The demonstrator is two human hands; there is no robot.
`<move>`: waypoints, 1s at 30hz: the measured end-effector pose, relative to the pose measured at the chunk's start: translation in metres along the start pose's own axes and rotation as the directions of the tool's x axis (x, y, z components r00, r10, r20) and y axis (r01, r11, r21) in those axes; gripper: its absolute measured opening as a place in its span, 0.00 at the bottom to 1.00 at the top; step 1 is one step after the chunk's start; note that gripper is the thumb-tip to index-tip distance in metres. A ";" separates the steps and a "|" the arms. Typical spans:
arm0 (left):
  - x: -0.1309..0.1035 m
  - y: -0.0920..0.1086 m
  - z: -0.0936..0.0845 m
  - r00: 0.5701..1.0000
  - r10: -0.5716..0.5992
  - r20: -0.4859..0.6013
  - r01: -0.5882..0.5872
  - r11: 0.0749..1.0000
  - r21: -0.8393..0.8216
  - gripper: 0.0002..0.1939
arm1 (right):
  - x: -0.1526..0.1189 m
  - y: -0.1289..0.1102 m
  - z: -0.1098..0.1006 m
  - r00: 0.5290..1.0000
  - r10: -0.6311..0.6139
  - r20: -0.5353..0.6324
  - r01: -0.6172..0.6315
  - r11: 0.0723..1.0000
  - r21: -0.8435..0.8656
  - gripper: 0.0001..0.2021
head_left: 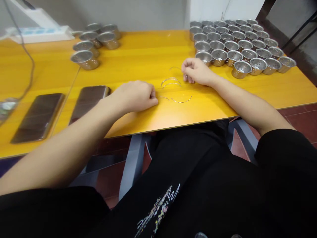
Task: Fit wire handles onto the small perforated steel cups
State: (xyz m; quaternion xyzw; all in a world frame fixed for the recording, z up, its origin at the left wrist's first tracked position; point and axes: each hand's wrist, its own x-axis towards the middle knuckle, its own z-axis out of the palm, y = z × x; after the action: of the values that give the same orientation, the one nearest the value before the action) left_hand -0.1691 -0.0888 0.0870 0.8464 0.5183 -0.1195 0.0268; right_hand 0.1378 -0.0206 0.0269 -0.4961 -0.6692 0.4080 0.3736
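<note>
Several thin curved metal wires lie on the yellow table between my two hands. My left hand is closed just left of them, its fingertips pinching the end of one wire. Above and to the right, my right hand is curled with thumb and fingers together on the end of another wire. Two more arcs lie close together between the hands. Perforated metal cups stand right behind my right hand.
More metal cups stand at the back left. Two dark phones, one at the far left and one partly behind my left forearm, lie on the table. A white power strip and a cable are at the back left.
</note>
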 end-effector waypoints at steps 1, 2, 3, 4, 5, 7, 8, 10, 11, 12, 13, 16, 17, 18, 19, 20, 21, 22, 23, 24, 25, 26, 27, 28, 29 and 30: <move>0.002 0.002 -0.001 1.000 -0.018 -0.010 0.018 1.000 -0.011 0.14 | 0.000 0.001 0.000 1.000 -0.005 0.004 0.005 1.000 -0.001 0.15; 0.004 0.005 -0.001 0.999 -0.036 -0.014 0.035 0.999 -0.021 0.15 | 0.000 0.001 -0.001 1.000 -0.009 0.006 0.009 1.000 -0.004 0.14; 0.006 0.008 0.000 0.998 -0.054 -0.020 0.053 0.998 -0.034 0.15 | 0.000 0.001 -0.001 1.000 -0.011 0.008 0.011 1.000 -0.008 0.14; 0.009 0.012 0.001 0.997 -0.072 -0.027 0.071 0.996 -0.053 0.15 | 0.000 0.002 -0.001 1.000 -0.012 0.007 0.013 1.000 -0.013 0.14; 0.012 0.016 0.002 0.995 -0.088 -0.038 0.085 0.993 -0.077 0.16 | 0.000 0.002 -0.001 1.000 -0.014 0.004 0.014 1.000 -0.017 0.13; 0.020 0.025 0.005 0.990 -0.129 -0.065 0.120 0.985 -0.120 0.18 | -0.001 0.001 -0.001 1.000 -0.015 -0.001 0.015 1.000 -0.025 0.13; 0.023 0.029 0.005 0.987 -0.144 -0.073 0.134 0.982 -0.134 0.20 | -0.001 0.001 -0.001 1.000 -0.015 -0.004 0.015 0.999 -0.028 0.12; 0.028 0.038 0.004 0.985 -0.157 -0.076 0.145 0.979 -0.145 0.22 | -0.002 0.000 0.000 1.000 -0.016 -0.008 0.015 0.999 -0.028 0.12; 0.029 0.043 0.002 0.984 -0.163 -0.072 0.151 0.978 -0.147 0.23 | -0.002 0.000 0.000 1.000 -0.014 -0.008 0.014 1.000 -0.026 0.12; 0.028 0.048 -0.001 0.983 -0.168 -0.072 0.156 0.976 -0.152 0.24 | -0.002 -0.001 0.000 1.000 -0.012 -0.009 0.012 1.000 -0.024 0.13; 0.025 0.054 -0.004 0.983 -0.167 -0.078 0.153 0.975 -0.162 0.24 | -0.002 -0.001 0.000 1.000 -0.009 -0.011 0.009 1.000 -0.021 0.13; 0.007 0.071 -0.008 0.984 -0.078 -0.160 0.041 0.975 -0.218 0.26 | -0.002 -0.001 -0.001 1.000 -0.003 -0.014 0.003 1.000 -0.016 0.14; -0.002 0.077 -0.007 0.980 -0.005 -0.200 -0.043 0.971 -0.236 0.26 | -0.002 -0.001 -0.001 1.000 -0.004 -0.013 0.004 1.000 -0.018 0.15; -0.010 0.083 -0.004 0.969 0.079 -0.235 -0.139 0.958 -0.251 0.26 | -0.002 -0.001 -0.001 1.000 -0.006 -0.010 0.005 1.000 -0.022 0.15; -0.019 0.088 0.000 0.959 0.147 -0.242 -0.210 0.943 -0.260 0.26 | -0.002 -0.001 -0.001 1.000 -0.005 -0.007 0.005 1.000 -0.029 0.15; -0.027 0.092 0.007 0.946 0.196 -0.257 -0.264 0.927 -0.265 0.26 | -0.003 -0.002 -0.001 1.000 -0.002 -0.010 0.001 0.999 -0.036 0.14; -0.034 0.096 0.014 0.929 0.262 -0.261 -0.329 0.907 -0.262 0.26 | -0.003 -0.002 -0.001 1.000 0.006 -0.015 -0.006 0.999 -0.042 0.14; -0.039 0.098 0.021 0.905 0.332 -0.265 -0.398 0.882 -0.254 0.26 | -0.003 -0.003 -0.001 1.000 0.014 -0.022 -0.015 0.999 -0.045 0.14; -0.044 0.099 0.028 0.877 0.386 -0.285 -0.455 0.857 -0.242 0.25 | -0.003 -0.004 -0.001 0.999 0.023 -0.026 -0.024 0.999 -0.045 0.13; -0.049 0.098 0.035 0.849 0.427 -0.311 -0.503 0.835 -0.225 0.25 | -0.003 -0.005 -0.001 0.999 0.027 -0.026 -0.028 0.999 -0.044 0.14; -0.053 0.095 0.041 0.823 0.454 -0.341 -0.537 0.817 -0.209 0.24 | -0.003 -0.005 0.000 0.999 0.026 -0.024 -0.027 0.999 -0.042 0.14; -0.056 0.090 0.046 0.801 0.468 -0.374 -0.562 0.804 -0.197 0.23 | -0.003 -0.006 0.000 1.000 0.023 -0.018 -0.024 0.999 -0.040 0.14; -0.059 0.083 0.050 0.782 0.479 -0.400 -0.582 0.790 -0.192 0.22 | -0.003 -0.006 0.000 1.000 0.019 -0.013 -0.019 0.999 -0.037 0.15; -0.062 0.075 0.053 0.765 0.483 -0.427 -0.598 0.777 -0.193 0.20 | -0.003 -0.007 0.001 1.000 0.016 -0.008 -0.017 0.999 -0.035 0.15; -0.063 0.065 0.055 0.754 0.478 -0.450 -0.606 0.771 -0.197 0.20 | -0.003 -0.007 0.001 1.000 0.015 -0.005 -0.015 0.999 -0.030 0.16; -0.064 0.055 0.056 0.745 0.478 -0.465 -0.614 0.764 -0.198 0.20 | -0.004 -0.008 0.001 1.000 0.015 -0.004 -0.015 1.000 -0.023 0.16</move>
State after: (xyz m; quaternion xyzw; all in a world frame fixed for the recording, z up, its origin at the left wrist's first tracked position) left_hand -0.1579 -0.1796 0.0434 0.9502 0.2500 0.1545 0.1032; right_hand 0.1346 -0.0257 0.0333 -0.5060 -0.6696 0.4020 0.3660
